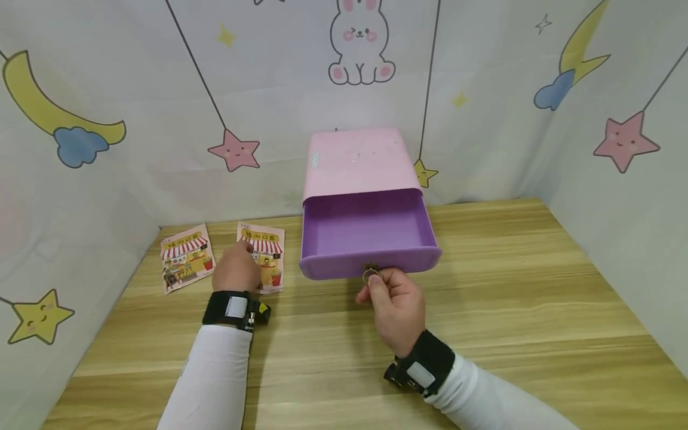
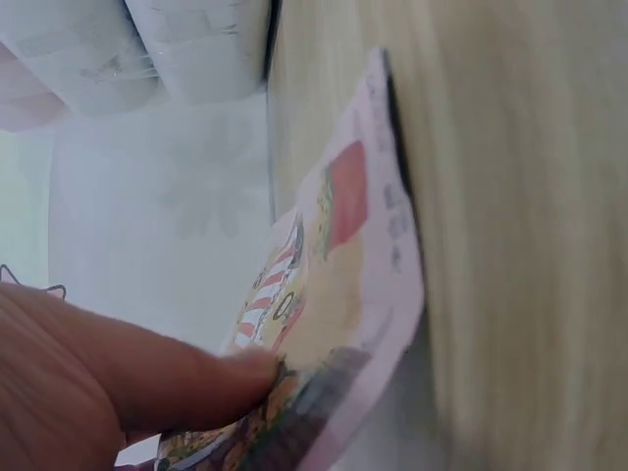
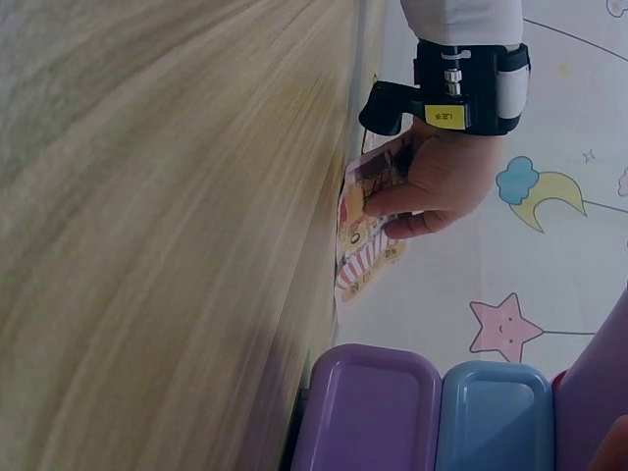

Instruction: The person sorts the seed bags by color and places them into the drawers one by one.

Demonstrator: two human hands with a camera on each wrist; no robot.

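Observation:
My left hand pinches a flat pink printed packet with a striped awning picture. In the left wrist view the thumb presses on the face of the packet, and its near edge stands off the tabletop. In the head view my right hand holds the ring pull between thumb and fingers, at the front of a purple drawer. This drawer is pulled out of a pink cabinet, and its inside shows bare.
A second similar packet lies left of my left hand. Below the pulled-out drawer, the right wrist view shows a blue drawer front and a purple drawer front, both closed. A printed cloth hangs behind the wooden table.

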